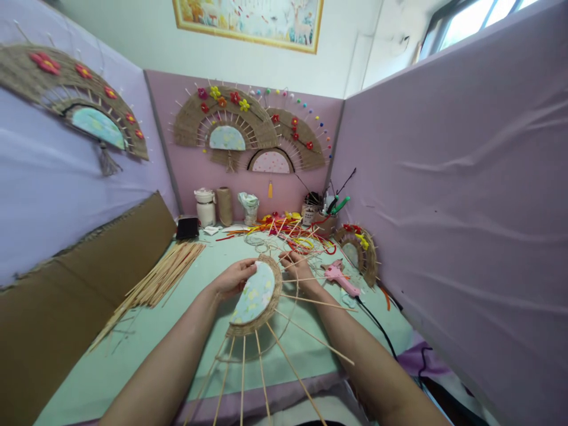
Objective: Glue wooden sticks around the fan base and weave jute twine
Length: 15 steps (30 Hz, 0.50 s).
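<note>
Sticks [243, 378] foremost, from fan [276, 287] between left hand [234, 278], pinching panel [254, 296], and right hand [296, 266], curled, grip unclear; beyond fingers: brown pot [327, 225] with green-handled tool [341, 205], cup [309, 215] with dark contents [313, 199]

You have two hands here, the left hand [236, 278] and the right hand [296, 267]. Your fans come to five: one spoked fan [257, 296] at your hands, one hung fan [20, 74] to the left, two at the back (an upper fan [189, 125] and a lower fan [312, 157]), and one small fan [369, 260] to the right. You also have three tassels [270, 190], one glue gun [341, 278], one white jar [205, 211], one spool [224, 207], one glass [249, 211], one framed picture [266, 23], and one bundle of sticks [165, 271], too dense to count.
</note>
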### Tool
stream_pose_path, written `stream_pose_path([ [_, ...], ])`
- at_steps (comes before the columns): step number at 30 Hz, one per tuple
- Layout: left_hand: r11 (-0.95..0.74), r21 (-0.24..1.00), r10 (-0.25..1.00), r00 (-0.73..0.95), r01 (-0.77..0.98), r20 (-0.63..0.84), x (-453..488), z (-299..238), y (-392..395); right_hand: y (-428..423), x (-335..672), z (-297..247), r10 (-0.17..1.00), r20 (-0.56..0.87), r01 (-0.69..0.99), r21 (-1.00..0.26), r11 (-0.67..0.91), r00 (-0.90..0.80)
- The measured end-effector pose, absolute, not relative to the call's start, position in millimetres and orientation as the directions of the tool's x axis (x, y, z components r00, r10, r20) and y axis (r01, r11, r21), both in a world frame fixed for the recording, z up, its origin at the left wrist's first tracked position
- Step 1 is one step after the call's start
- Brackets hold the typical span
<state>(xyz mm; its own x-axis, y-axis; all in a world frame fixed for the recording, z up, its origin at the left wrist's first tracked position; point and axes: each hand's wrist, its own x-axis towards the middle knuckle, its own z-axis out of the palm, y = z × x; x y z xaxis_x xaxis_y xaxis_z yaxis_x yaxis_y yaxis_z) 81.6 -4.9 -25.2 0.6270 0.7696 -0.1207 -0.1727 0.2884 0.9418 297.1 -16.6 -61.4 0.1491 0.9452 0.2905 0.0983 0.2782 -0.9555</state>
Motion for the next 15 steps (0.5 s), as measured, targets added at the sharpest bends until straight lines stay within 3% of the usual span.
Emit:
stream_pose_path([
  [7,0.329,0.930,0.737,0.661,-0.164,-0.144,93,-29,-14,-21,295,-52,0.977,0.195,-0.147,-0.968,0.205,0.083],
  [15,0.365,0.919,0.706,0.687,-0.148,-0.170,97,-31,-20,-24,293,-56,0.986,0.155,-0.191,-0.968,0.165,0.068],
])
